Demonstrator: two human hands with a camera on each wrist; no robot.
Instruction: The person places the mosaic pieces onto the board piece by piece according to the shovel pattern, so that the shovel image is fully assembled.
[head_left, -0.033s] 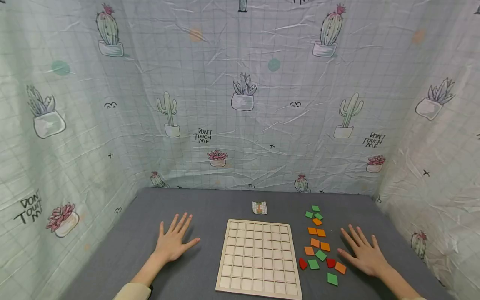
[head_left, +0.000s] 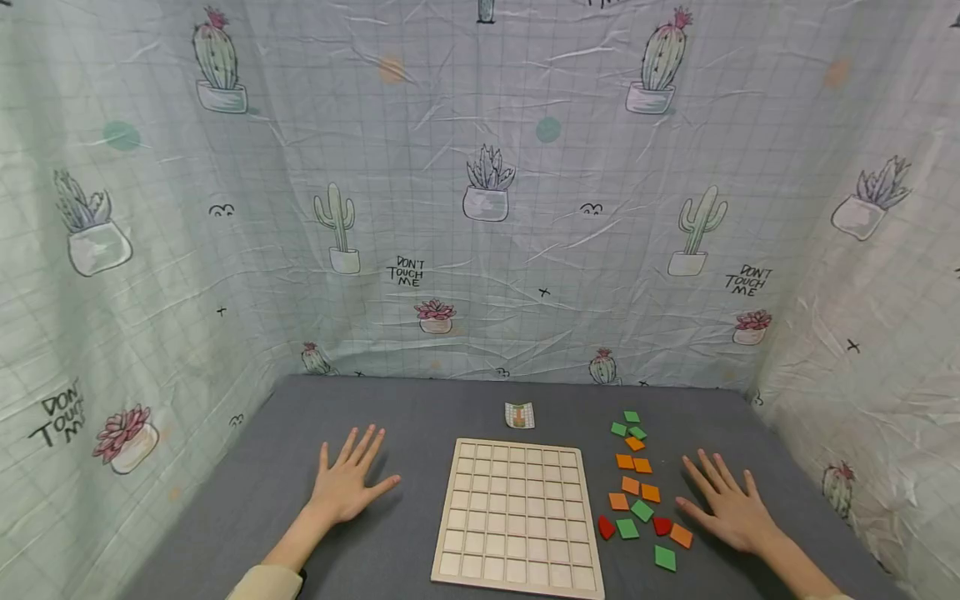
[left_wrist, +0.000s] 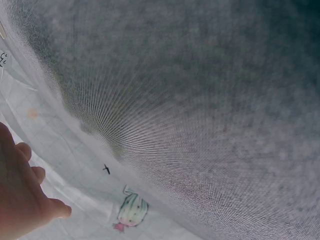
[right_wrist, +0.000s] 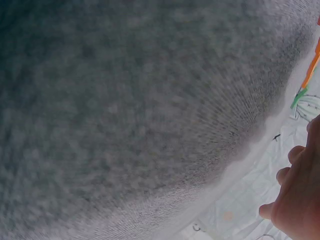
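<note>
My left hand [head_left: 342,487] rests on the dark grey table with its fingers spread, to the left of a pale wooden board [head_left: 517,517] marked into a grid of square cells. On the other side, my right hand [head_left: 729,510] lies with spread fingers, holding nothing. Close to its left are loose flat tiles: an orange tile [head_left: 681,536], a red tile [head_left: 662,526] with a rounded edge, a green tile [head_left: 665,558] and several more. Another red tile [head_left: 606,527] lies by the board's right edge. Both wrist views show mostly blurred table cloth and part of each hand.
Behind the board lies a small card [head_left: 519,416] with a printed grid and a coloured figure. Green tiles [head_left: 632,417] and orange tiles [head_left: 625,462] trail toward the back. A cactus-print curtain [head_left: 480,250] encloses the table [head_left: 405,550] at the back and sides.
</note>
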